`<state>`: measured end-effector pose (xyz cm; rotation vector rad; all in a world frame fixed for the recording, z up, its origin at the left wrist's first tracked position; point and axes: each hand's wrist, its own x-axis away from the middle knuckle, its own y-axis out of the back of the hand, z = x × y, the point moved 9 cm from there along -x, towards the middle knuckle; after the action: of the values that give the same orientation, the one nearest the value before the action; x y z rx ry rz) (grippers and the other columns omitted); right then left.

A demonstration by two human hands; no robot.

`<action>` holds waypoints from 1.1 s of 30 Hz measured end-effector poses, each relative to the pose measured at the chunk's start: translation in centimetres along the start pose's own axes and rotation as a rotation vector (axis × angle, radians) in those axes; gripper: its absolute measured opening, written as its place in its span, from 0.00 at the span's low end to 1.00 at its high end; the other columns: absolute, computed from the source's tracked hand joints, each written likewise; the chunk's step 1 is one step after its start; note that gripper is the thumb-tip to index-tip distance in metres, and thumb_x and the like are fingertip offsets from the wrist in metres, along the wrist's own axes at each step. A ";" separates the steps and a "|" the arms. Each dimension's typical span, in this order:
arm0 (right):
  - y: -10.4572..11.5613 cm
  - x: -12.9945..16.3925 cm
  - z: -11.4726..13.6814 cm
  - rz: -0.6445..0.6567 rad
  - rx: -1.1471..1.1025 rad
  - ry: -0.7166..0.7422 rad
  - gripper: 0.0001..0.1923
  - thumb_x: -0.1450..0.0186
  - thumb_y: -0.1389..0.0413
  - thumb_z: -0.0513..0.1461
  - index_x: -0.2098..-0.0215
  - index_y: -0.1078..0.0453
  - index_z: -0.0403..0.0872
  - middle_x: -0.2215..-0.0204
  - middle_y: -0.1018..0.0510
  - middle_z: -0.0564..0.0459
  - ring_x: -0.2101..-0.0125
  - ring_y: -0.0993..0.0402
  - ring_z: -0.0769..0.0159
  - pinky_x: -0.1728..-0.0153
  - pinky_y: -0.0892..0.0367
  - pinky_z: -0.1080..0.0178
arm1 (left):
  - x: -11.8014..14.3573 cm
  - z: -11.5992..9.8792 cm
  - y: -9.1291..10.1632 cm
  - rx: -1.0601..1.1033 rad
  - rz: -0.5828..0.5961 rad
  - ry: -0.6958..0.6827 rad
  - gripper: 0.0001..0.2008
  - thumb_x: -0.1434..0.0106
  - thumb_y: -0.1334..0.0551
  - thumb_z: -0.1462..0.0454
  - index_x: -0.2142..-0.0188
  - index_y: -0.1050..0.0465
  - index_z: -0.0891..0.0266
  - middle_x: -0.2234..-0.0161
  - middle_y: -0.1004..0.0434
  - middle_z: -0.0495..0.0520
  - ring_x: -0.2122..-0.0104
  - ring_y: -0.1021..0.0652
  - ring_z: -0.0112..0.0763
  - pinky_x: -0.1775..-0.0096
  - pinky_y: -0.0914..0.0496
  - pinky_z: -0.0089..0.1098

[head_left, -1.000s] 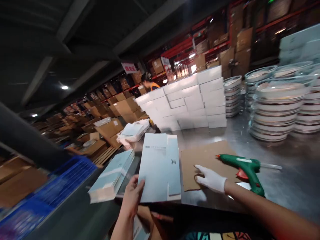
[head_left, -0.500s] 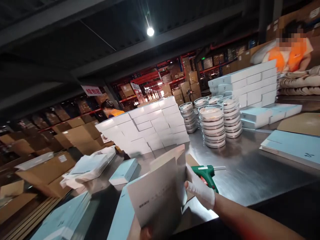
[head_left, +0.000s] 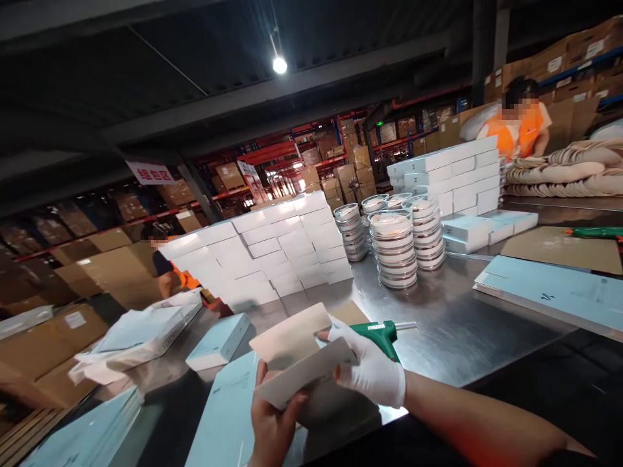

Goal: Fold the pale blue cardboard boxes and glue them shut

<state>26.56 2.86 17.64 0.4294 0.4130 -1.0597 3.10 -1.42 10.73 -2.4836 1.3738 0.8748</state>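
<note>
Just beyond held card (head_left: 311, 373), glue gun (head_left: 388, 335), boxes (head_left: 287, 251)

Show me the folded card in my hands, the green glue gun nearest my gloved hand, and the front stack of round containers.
Folded card (head_left: 310, 371): head view, on its near panel.
Green glue gun (head_left: 388, 332): head view, on the rear of its body.
Front stack of round containers (head_left: 394, 251): head view, midway up its side.

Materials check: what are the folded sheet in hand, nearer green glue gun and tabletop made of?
Folded sheet: probably matte card, its flaps standing stiffly. Nearer green glue gun: likely plastic, smooth, solidly coloured, faint sheen. Tabletop: apparently metal, satin finish, throwing back blurred reflections.
</note>
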 end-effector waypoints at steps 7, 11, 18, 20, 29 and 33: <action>1.1 -0.9 -1.1 -0.385 0.092 -0.155 0.23 0.35 0.39 0.46 0.43 0.27 0.48 0.49 0.17 0.45 0.48 0.20 0.50 0.40 0.27 0.49 | 2.0 0.1 0.1 0.049 -0.095 -0.174 0.39 0.46 0.25 0.37 0.42 0.23 0.56 0.40 0.21 0.66 0.37 0.23 0.62 0.41 0.23 0.52; 3.1 -1.4 -1.9 -0.300 0.138 -0.067 0.26 0.29 0.45 0.49 0.36 0.31 0.49 0.42 0.20 0.43 0.47 0.20 0.53 0.42 0.25 0.51 | 1.0 0.1 0.2 -0.024 -0.005 -0.225 0.30 0.50 0.21 0.40 0.55 0.15 0.55 0.53 0.15 0.62 0.40 0.21 0.65 0.39 0.25 0.56; 10.4 1.1 -11.0 -0.046 0.913 -0.497 0.19 0.35 0.42 0.49 0.52 0.17 0.51 0.59 0.14 0.37 0.58 0.16 0.37 0.54 0.23 0.42 | -2.1 -2.5 3.4 0.078 -0.160 -0.069 0.35 0.42 0.29 0.35 0.50 0.18 0.59 0.49 0.16 0.62 0.46 0.18 0.56 0.44 0.23 0.47; 9.6 1.2 -13.4 0.095 0.835 -0.432 0.16 0.37 0.40 0.47 0.54 0.16 0.59 0.61 0.12 0.42 0.59 0.14 0.38 0.58 0.23 0.45 | -2.7 -2.8 3.4 0.127 -0.149 -0.057 0.36 0.42 0.31 0.33 0.51 0.18 0.60 0.51 0.15 0.63 0.49 0.17 0.55 0.47 0.23 0.47; 12.8 3.9 -13.0 -0.355 0.563 -0.535 0.18 0.43 0.44 0.44 0.57 0.23 0.49 0.75 0.16 0.48 0.74 0.17 0.51 0.72 0.23 0.55 | -4.1 -3.8 1.9 0.218 -0.069 -0.007 0.35 0.44 0.28 0.35 0.52 0.19 0.61 0.57 0.15 0.60 0.57 0.17 0.47 0.54 0.23 0.40; 12.9 3.6 -6.9 -0.584 0.554 -0.247 0.24 0.41 0.39 0.51 0.51 0.22 0.47 0.63 0.13 0.43 0.60 0.15 0.46 0.62 0.20 0.51 | -4.9 -4.9 1.1 0.252 0.012 0.012 0.35 0.44 0.26 0.36 0.51 0.19 0.61 0.57 0.16 0.59 0.59 0.17 0.43 0.56 0.24 0.37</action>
<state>38.87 9.29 11.74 0.6795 0.0049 -1.7862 2.30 -0.57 17.64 -2.2956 1.4083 0.6444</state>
